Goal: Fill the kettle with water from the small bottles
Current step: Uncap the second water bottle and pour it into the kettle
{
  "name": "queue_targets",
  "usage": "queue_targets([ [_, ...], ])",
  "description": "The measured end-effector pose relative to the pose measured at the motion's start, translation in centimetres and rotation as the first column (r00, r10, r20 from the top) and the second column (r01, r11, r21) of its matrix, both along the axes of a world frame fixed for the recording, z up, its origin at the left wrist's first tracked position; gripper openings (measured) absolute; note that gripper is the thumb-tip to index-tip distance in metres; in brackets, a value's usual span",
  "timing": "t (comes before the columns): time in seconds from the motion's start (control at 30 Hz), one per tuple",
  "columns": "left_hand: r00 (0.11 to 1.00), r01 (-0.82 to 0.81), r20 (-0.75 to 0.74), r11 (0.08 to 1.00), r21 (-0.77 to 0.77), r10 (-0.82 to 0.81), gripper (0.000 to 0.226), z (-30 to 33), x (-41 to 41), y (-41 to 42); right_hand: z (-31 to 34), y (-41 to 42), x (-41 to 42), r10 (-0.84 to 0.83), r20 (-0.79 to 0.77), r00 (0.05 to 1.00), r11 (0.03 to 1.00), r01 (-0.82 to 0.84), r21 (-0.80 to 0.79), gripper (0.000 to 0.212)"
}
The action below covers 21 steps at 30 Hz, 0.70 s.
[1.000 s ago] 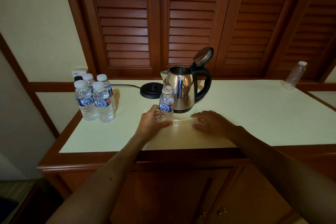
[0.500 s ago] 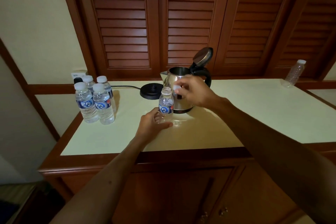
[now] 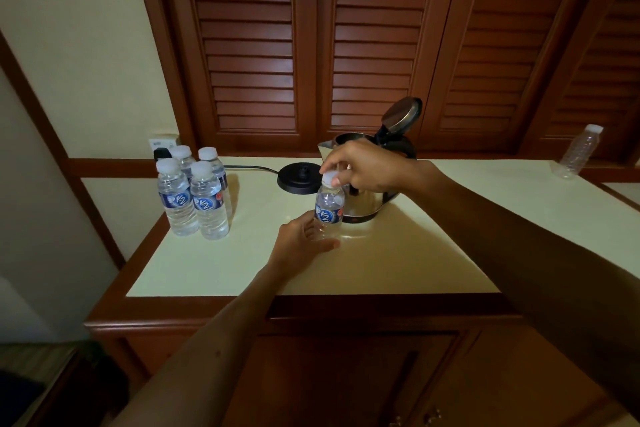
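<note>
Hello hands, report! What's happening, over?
Left hand grips bottle low. Right hand pinches its cap, still on. Kettle behind, lid open. Path clear.

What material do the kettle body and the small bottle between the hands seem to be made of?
Kettle body: probably polished steel, since it reflects like a mirror. Small bottle: clear thin plastic, see-through with ribbed walls, a blue label and a white cap, likely plastic too.
</note>
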State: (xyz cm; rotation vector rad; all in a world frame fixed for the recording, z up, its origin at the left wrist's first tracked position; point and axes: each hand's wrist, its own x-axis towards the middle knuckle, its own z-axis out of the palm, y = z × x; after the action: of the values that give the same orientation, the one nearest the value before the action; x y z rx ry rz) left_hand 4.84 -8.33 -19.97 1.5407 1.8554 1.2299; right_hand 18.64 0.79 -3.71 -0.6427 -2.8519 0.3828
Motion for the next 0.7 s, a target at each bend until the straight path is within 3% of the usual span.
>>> queue_targets([
  [0.07,1.000,0.007,0.000,1.000,0.000,-0.007,0.052,0.0,0.0,0.1,-0.2,-0.1,-0.6,-0.050,0.027,0.998,0.997,0.048,0.058,0.021],
  [0.17,1.000,0.018,0.012,1.000,-0.008,-0.018,0.051,0.1,0.0,0.1,-0.2,-0.2,-1.2,-0.120,0.042,0.992,0.966,0.107,0.234,0.034],
  [0.3,0.999,0.015,0.047,1.000,0.020,-0.016,0.045,0.1,0.0,-0.1,1.4,-0.1,-0.7,0.000,0.157,0.988,0.995,-0.016,0.103,0.028],
  [0.4,0.999,0.024,0.046,0.999,0.038,-0.025,0.044,0.2,0.0,0.0,1.6,0.4,-0.6,0.017,0.199,0.980,0.994,-0.038,0.104,0.021],
  [0.5,0.997,0.031,0.070,0.999,0.033,-0.033,0.042,0.1,0.0,0.1,-0.1,0.2,-1.5,-0.097,0.216,0.972,0.955,0.030,0.294,0.040],
  [0.6,0.997,0.021,0.068,1.000,0.011,-0.022,0.042,0.0,0.0,0.1,-1.7,-0.6,-2.2,-0.242,0.088,0.966,0.842,0.164,0.514,0.055],
  [0.7,0.997,0.022,0.078,1.000,0.018,-0.023,0.039,0.2,0.0,0.1,-0.6,-0.1,-1.9,-0.170,0.104,0.980,0.933,0.126,0.337,0.058],
])
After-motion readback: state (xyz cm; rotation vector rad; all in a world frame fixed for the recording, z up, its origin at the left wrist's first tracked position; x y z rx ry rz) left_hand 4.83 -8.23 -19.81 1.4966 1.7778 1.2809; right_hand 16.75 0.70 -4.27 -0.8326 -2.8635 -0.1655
